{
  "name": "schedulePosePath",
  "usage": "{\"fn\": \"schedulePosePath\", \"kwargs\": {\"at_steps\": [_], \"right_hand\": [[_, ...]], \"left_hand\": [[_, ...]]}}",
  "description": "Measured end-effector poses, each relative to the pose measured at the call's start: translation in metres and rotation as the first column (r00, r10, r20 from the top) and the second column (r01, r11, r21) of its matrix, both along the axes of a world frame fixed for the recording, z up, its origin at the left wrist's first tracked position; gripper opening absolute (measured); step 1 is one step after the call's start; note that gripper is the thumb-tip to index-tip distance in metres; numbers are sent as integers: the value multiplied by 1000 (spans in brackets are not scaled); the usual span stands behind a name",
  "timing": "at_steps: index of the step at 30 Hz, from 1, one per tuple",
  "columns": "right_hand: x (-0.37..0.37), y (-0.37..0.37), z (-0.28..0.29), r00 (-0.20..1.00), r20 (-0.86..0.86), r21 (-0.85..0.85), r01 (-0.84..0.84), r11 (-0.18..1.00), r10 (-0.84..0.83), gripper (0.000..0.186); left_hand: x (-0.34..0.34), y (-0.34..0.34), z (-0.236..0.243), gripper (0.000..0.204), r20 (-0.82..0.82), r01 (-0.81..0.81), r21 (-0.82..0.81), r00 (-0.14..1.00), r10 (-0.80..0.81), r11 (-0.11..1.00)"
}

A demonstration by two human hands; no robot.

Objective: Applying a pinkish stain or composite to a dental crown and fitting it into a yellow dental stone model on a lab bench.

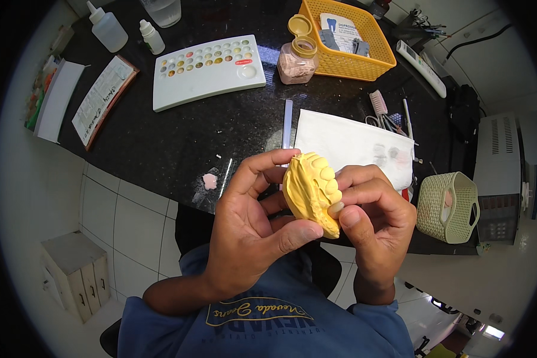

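I held the yellow dental cast [304, 190] up before me at the near edge of the table [137, 134], between my two grips. My left grip [244, 230] was curled around the cast's 9 o'clock side, spread nearly as wide as the cast was long, index finger at the upper end and thumb at the lower. The cast's long axis ran roughly from 11 to 5 o'clock, its row of teeth turned toward 2 o'clock. My right grip [379, 218] was the nearer one to the small pale tooth-shaped piece [336, 207], its thumb and fingertips drawn almost together on it. That piece lay straight off my right fingertips toward 9 o'clock, against the cast's 4 o'clock edge; whether it was seated or only touching, I couldn't tell. A white cloth [346, 140] lay beyond at 1 o'clock, a pink blob [210, 181] at 9.
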State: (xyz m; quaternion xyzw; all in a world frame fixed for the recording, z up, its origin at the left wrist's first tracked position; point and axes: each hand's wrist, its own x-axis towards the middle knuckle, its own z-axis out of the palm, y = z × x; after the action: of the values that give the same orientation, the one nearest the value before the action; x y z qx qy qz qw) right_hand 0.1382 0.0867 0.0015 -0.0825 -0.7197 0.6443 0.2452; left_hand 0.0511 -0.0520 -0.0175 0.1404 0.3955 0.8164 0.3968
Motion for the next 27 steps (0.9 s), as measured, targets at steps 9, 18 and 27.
{"fn": "schedulePosePath", "kwargs": {"at_steps": [9,18,27], "right_hand": [[2,-2,2,999,18,-60,35,998,-34,21],[3,-3,2,999,23,-69,46,997,-44,18],[3,-2,-1,999,18,-76,39,996,-38,16]], "left_hand": [[0,0,0,69,-5,-24,-3,1000,24,1000],[0,0,-1,69,-27,-26,-18,999,26,999],[0,0,-1,69,-18,-22,-43,1000,21,999]]}}
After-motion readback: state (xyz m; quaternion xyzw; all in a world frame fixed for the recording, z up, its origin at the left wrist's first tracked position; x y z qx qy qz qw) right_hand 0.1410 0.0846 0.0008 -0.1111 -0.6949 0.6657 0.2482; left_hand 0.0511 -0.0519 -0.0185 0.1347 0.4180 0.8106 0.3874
